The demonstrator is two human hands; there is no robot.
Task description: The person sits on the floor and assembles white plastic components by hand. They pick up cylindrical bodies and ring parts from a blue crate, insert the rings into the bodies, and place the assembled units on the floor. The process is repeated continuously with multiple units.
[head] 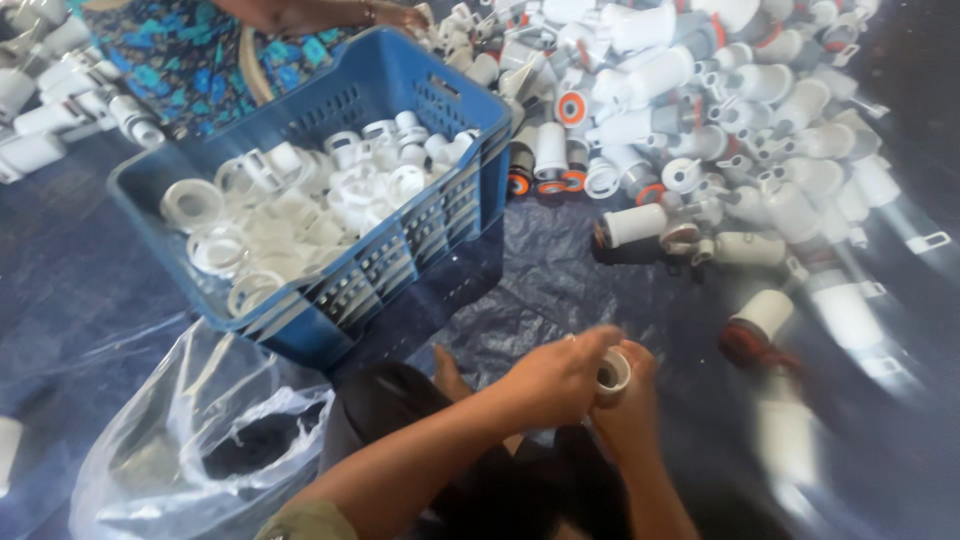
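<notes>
Both my hands meet low in the middle of the view, over a dark blue sheet. My left hand (555,380) curls over the top of a small white plastic ring fitting (613,374). My right hand (630,405) cups the same fitting from below and behind. The fitting's round opening faces the camera. My forearms come up from the bottom edge, above my dark-clothed lap (420,420).
A blue slotted crate (420,230) full of white plastic rings stands upper left. A big heap of white pipe fittings with orange seals (700,120) fills the upper right. A clear plastic bag (190,440) lies lower left. Another person in blue patterned cloth (200,50) sits behind the crate.
</notes>
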